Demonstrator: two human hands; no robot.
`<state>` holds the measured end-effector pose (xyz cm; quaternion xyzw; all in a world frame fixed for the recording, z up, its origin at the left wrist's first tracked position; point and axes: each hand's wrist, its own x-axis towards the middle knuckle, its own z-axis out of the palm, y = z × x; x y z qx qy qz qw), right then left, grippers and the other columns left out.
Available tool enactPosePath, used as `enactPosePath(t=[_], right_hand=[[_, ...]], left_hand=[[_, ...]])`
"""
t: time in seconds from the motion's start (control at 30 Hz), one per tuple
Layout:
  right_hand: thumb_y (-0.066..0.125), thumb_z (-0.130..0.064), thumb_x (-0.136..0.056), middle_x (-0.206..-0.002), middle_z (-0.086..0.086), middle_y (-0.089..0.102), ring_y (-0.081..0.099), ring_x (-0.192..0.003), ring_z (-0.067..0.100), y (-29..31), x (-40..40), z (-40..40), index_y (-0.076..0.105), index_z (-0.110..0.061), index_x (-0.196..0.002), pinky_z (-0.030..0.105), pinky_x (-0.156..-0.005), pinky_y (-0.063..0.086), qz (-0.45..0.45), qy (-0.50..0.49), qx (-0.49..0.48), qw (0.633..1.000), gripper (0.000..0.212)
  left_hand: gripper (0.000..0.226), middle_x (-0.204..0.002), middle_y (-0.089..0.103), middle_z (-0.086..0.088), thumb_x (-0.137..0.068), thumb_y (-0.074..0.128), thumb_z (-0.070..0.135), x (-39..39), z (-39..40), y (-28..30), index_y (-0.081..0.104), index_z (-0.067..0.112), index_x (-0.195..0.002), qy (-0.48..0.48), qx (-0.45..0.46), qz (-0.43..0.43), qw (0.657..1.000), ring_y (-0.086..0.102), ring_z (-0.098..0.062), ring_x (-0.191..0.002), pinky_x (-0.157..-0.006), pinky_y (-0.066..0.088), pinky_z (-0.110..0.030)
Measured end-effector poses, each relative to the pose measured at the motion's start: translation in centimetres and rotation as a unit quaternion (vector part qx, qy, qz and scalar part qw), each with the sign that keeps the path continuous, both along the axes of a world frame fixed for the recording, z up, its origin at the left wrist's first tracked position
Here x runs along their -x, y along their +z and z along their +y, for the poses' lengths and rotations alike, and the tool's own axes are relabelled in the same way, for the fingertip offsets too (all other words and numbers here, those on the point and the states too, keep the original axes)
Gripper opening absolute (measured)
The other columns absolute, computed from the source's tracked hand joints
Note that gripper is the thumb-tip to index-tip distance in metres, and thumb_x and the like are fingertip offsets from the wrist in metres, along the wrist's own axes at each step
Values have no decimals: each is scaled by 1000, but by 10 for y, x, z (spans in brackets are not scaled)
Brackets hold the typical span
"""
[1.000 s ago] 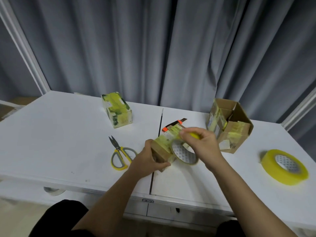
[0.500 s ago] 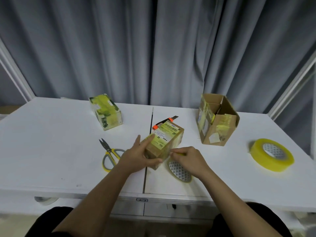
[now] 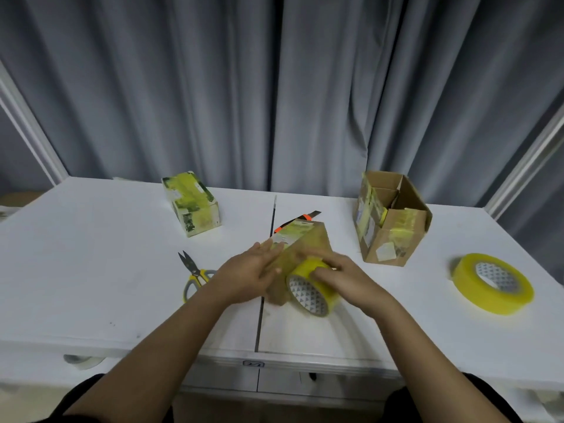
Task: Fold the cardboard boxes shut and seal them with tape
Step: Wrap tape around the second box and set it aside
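Observation:
A small brown cardboard box (image 3: 308,242) lies tilted at the middle of the white table (image 3: 91,270), its flaps closed and a label on top. My left hand (image 3: 250,270) presses flat against its left side, fingers straight. My right hand (image 3: 338,273) grips a yellow tape roll (image 3: 311,288) held against the box's near end. The image is blurred, so the tape strip itself cannot be made out.
Yellow-handled scissors (image 3: 195,274) lie left of my hands. A taped small box (image 3: 192,204) stands at the back left. An open cardboard box (image 3: 390,218) sits at the back right, and a larger yellow tape roll (image 3: 491,286) lies at the far right.
The box has turned so a bare brown side faces up. My right hand brought the tape roll up from the table against the near end. My left hand slid along the side.

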<state>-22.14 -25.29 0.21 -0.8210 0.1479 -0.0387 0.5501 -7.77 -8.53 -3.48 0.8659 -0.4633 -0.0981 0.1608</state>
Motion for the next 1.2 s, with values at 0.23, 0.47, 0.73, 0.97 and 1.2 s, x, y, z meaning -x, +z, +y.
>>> enactPosePath(t=[0.23,0.47,0.73,0.97,1.2], right_hand=[[71,-31,-81,-105,6,70,65,-101,22,-3,-41,15,69,-27,-105,42,-95,50,-116,-62,-169,977,24],[63,-46,-87,-74,-11,62,57,-65,-5,-14,-76,36,69,-14,-79,8,-65,47,-123,-161,-120,972,33],[68,-37,-84,-61,-7,61,56,-61,8,-1,-54,40,66,-14,-63,28,-63,47,-115,-202,-72,970,31],[65,-45,-84,-43,-5,27,30,-44,12,-45,-10,33,34,-14,-48,28,-51,25,24,-213,69,974,56],[65,-50,-82,-52,-1,46,47,-51,16,-42,-19,24,45,-15,-53,26,-53,36,86,-185,56,977,49]], left_hand=[[32,-127,61,3,-97,51,22,-14,23,-15,59,18,-128,142,264,203,932,54,-11,-120,-99,40,-19],[118,-142,31,-7,-60,87,40,-2,14,-44,16,9,-148,146,207,203,946,33,-19,-131,-106,36,-37],[119,-141,37,-10,-63,80,54,-2,14,-48,10,16,-151,169,162,120,965,41,-24,-127,-98,40,-36],[123,-136,39,-6,-58,75,67,-4,11,-44,6,24,-150,158,105,119,975,46,-24,-121,-91,43,-36],[140,-150,21,-8,-55,78,65,-9,11,-23,-16,20,-149,122,7,174,977,33,-27,-133,-98,37,-34]])
